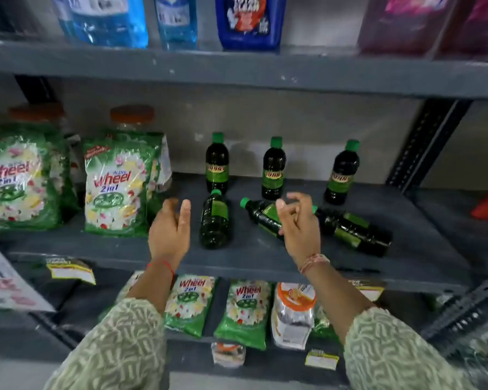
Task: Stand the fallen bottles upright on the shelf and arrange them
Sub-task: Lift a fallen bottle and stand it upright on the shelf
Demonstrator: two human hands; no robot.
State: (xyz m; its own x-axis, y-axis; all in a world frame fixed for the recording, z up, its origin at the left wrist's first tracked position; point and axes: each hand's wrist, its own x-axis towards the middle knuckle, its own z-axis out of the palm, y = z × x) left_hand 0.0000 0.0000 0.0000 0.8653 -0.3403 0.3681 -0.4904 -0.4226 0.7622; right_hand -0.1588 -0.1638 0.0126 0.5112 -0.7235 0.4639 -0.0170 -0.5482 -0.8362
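Note:
On the grey middle shelf, three dark bottles with green caps stand upright at the back: one on the left, one in the middle, one on the right. Three more lie on their sides in front. One points its cap toward the back. Another is partly hidden behind my right hand. The third lies at the right. My left hand hovers open just left of the first fallen bottle. My right hand, fingers loosely curled, holds nothing above the second.
Green detergent packets stand at the left of the same shelf with orange-lidded jars behind. Blue bottles fill the shelf above. More packets lie on the shelf below. A perforated metal upright stands at the right.

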